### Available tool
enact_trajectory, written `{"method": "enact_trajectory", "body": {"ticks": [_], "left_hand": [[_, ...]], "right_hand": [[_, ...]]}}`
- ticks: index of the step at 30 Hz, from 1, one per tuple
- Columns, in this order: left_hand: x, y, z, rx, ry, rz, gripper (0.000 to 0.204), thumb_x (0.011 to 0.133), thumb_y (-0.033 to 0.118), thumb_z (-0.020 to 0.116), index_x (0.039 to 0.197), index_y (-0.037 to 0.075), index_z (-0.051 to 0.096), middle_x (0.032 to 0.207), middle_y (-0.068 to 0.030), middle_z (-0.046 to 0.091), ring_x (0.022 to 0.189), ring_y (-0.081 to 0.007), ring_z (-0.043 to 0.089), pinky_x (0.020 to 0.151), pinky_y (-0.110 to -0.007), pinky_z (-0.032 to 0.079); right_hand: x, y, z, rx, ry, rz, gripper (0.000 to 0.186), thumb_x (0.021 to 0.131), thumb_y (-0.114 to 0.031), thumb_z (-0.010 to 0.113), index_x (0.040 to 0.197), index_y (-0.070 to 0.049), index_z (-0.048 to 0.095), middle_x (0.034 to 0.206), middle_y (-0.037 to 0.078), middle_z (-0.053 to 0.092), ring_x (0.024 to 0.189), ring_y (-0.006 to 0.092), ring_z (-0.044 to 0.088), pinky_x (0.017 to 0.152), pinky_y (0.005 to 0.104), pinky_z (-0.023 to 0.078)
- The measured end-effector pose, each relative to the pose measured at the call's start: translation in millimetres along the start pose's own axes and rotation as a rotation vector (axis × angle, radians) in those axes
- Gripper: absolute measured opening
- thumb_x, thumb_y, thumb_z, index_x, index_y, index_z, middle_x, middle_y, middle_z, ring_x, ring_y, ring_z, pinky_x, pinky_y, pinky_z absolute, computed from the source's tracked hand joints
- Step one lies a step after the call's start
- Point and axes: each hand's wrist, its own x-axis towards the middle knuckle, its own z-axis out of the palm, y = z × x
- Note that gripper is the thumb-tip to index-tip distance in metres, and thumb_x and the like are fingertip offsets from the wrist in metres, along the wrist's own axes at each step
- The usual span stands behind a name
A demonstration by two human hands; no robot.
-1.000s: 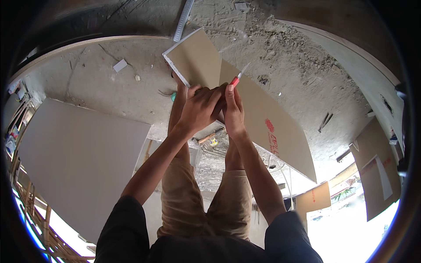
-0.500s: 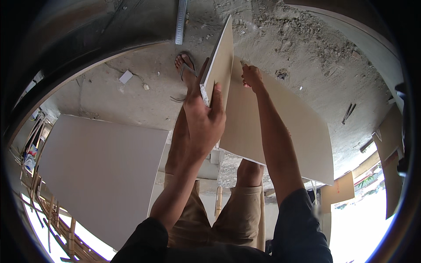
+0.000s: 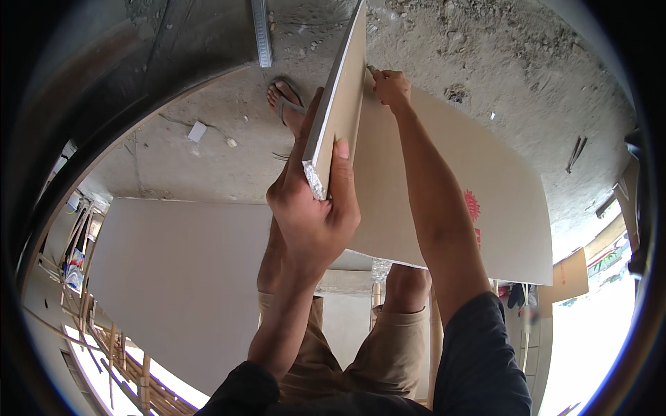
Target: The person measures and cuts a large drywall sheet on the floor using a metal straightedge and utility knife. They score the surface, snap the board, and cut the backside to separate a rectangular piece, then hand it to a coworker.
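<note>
My left hand (image 3: pixel 312 215) grips a narrow piece of gypsum board (image 3: pixel 340 104) that stands up on edge, thumb on its paper face and white crumbly core showing at the near end. It rises beside a larger beige board (image 3: pixel 510 229) with red printing, which lies across the right half of the view above my knees. My right hand (image 3: pixel 394 88), arm stretched forward, is closed round a small knife (image 3: pixel 372 69) at the far part of the fold between piece and board. Most of the knife is hidden by my fingers.
A big white board (image 3: pixel 173 277) lies at lower left, beside wooden strips (image 3: pixel 125 367). A perforated metal strip (image 3: pixel 262 35) lies on the dusty, rubble-strewn concrete floor. My sandalled foot (image 3: pixel 284 104) shows left of the boards. Two thin rods (image 3: pixel 574 154) lie at right.
My hands were together; the right has moved forward with the red-handled knife to the fold. My left hand has tilted the smaller piece upright, and its far end sits higher in view.
</note>
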Motion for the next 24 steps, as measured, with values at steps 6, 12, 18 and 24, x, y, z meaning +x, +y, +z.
{"method": "enact_trajectory", "body": {"ticks": [6, 12, 18, 24], "left_hand": [[-0.8, -4.3, 15.4, 0.036, 0.094, 0.203, 0.013, 0.101, 0.001, 0.070, 0.106, -0.010, 0.073, 0.083, -0.0114, 0.077, 0.069, -0.0097, 0.069, 0.060, -0.025, 0.051], [-0.1, -9.1, 15.9, -0.018, 0.153, 0.182, 0.013, 0.100, 0.001, 0.071, 0.106, -0.010, 0.073, 0.081, -0.0094, 0.075, 0.067, -0.0079, 0.065, 0.058, -0.025, 0.050], [-1.4, -10.2, 15.5, -0.083, 0.161, 0.143, 0.014, 0.101, 0.001, 0.070, 0.109, -0.011, 0.072, 0.084, -0.0090, 0.076, 0.069, -0.0066, 0.064, 0.060, -0.024, 0.050], [1.1, -12.6, 12.2, -0.114, 0.170, 0.118, 0.017, 0.102, 0.003, 0.070, 0.113, -0.010, 0.072, 0.088, -0.0100, 0.077, 0.073, -0.0060, 0.066, 0.062, -0.023, 0.051]], "right_hand": [[0.7, -10.0, -5.2, -0.032, -0.102, -0.017, 0.041, 0.104, -0.031, 0.055, 0.090, -0.002, 0.080, 0.074, 0.017, 0.076, 0.069, 0.0310, 0.077, 0.081, 0.0431, 0.063], [-16.0, -20.3, -14.1, -0.034, -0.157, 0.009, 0.042, 0.104, -0.027, 0.057, 0.081, 0.003, 0.076, 0.068, 0.015, 0.073, 0.060, 0.0259, 0.074, 0.066, 0.0393, 0.064], [-37.8, -24.3, -20.3, 0.016, -0.184, 0.050, 0.041, 0.102, -0.026, 0.061, 0.076, 0.004, 0.071, 0.065, 0.015, 0.071, 0.055, 0.0235, 0.071, 0.061, 0.0384, 0.062], [-47.7, -34.7, -34.2, -0.103, -0.234, -0.019, 0.044, 0.102, -0.027, 0.065, 0.072, 0.005, 0.070, 0.065, 0.015, 0.070, 0.054, 0.0223, 0.070, 0.058, 0.0374, 0.061]]}}
